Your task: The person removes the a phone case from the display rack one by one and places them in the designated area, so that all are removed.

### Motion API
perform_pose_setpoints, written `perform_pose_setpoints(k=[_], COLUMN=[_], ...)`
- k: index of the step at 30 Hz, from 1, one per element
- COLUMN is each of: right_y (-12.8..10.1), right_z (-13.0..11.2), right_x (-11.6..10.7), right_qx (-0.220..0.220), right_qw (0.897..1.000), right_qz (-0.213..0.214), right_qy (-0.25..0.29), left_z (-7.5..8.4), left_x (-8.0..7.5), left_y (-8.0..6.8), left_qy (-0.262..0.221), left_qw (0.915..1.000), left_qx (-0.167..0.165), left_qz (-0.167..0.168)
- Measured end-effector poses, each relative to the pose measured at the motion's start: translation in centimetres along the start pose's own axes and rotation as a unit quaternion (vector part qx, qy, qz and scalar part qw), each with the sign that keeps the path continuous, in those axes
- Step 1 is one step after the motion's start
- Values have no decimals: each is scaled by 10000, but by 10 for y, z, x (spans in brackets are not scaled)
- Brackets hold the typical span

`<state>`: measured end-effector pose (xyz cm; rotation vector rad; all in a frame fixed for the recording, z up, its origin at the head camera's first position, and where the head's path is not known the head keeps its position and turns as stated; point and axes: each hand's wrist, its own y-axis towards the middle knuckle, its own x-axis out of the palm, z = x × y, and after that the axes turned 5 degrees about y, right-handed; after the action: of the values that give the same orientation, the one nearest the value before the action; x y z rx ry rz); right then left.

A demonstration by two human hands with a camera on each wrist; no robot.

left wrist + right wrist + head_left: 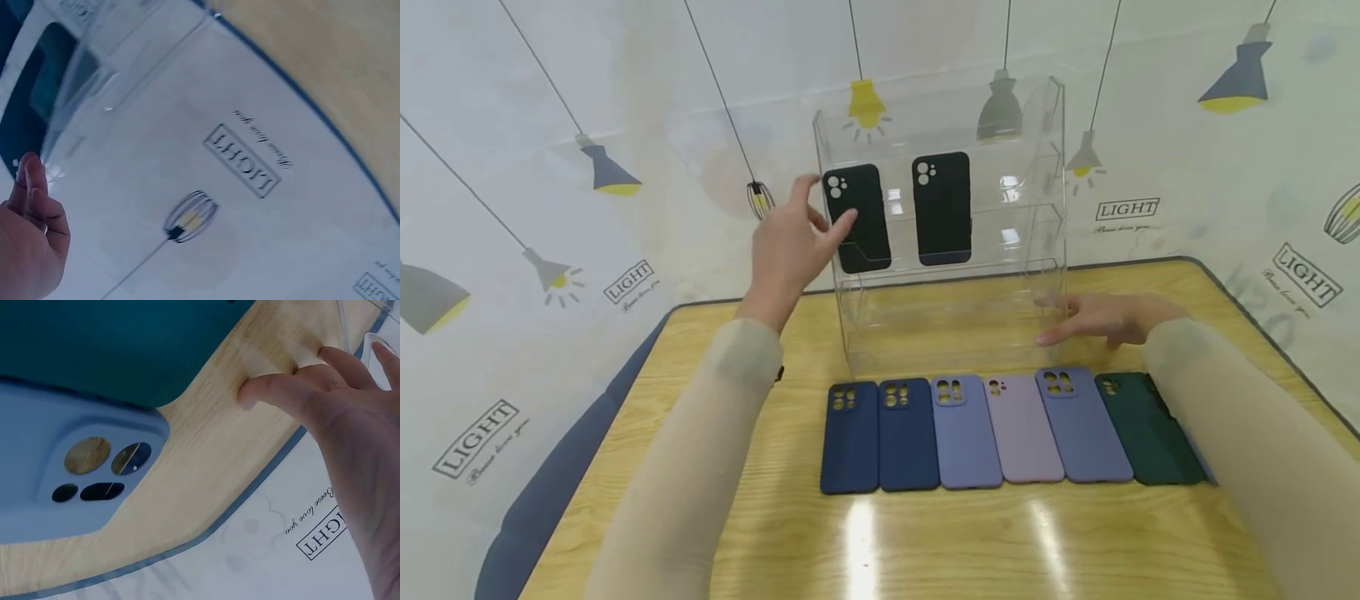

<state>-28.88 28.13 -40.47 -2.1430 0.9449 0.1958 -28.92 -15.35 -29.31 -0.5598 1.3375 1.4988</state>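
A clear acrylic display rack [940, 333] stands at the back of the table. Two black phone cases lean in its upper part, a left one [863, 237] and a right one [943, 204]. My left hand [790, 246] is at the rack's left side, thumb in front of the left case and index finger bent near its upper left corner. In the left wrist view the fingertips [34, 169] lie by the clear edge; the thumb is hidden. My right hand [1105, 317] is at the rack's lower right side, thumb and fingers spread apart, some seen through the acrylic.
A row of phone cases lies before the rack: two navy ones [850, 450], a lilac one [966, 446], a pink one [1026, 437], another lilac one [1090, 437], and a dark green one [1150, 442]. A blue case [37, 456] is partly under my right sleeve. Lamp-printed cloth hangs behind.
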Motion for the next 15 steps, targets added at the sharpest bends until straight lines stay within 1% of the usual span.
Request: perform_pose_setpoints(k=[1, 2, 3, 4, 6, 7, 8, 10, 13, 15], right_y=[0, 0, 0, -1, -3, -3, -3, -4, -3, -2], right_z=[0, -1, -1, 0, 0, 1, 1, 0, -1, -1], right_x=[1, 2, 2, 2, 2, 2, 2, 2, 2, 1], right_qx=[13, 25, 37, 54, 95, 111, 130, 156, 181, 180], right_qw=[10000, 10000, 10000, 9999, 9998, 9998, 9998, 9998, 9997, 9997], right_qz=[18, 43, 69, 90, 114, 107, 103, 94, 80, 89], right_qy=[-10, -22, -57, -77, -109, -131, -140, -129, -128, -136], left_z=[11, 23, 34, 46, 67, 77, 85, 96, 107, 110], left_x=[-7, -12, -14, -15, -14, -12, -10, -4, 4, 9], left_y=[6, 12, 17, 22, 30, 33, 36, 41, 45, 46], left_qy=[72, 119, 151, 168, 202, 176, 172, 124, -26, 37], left_qw=[9998, 9996, 9994, 9990, 9964, 9942, 9920, 9892, 9864, 9856], left_qx=[116, 211, 314, 395, 435, 378, 351, 182, -225, -374], left_qz=[142, 136, 34, -145, -697, -994, -1196, -1449, -1626, -1646])
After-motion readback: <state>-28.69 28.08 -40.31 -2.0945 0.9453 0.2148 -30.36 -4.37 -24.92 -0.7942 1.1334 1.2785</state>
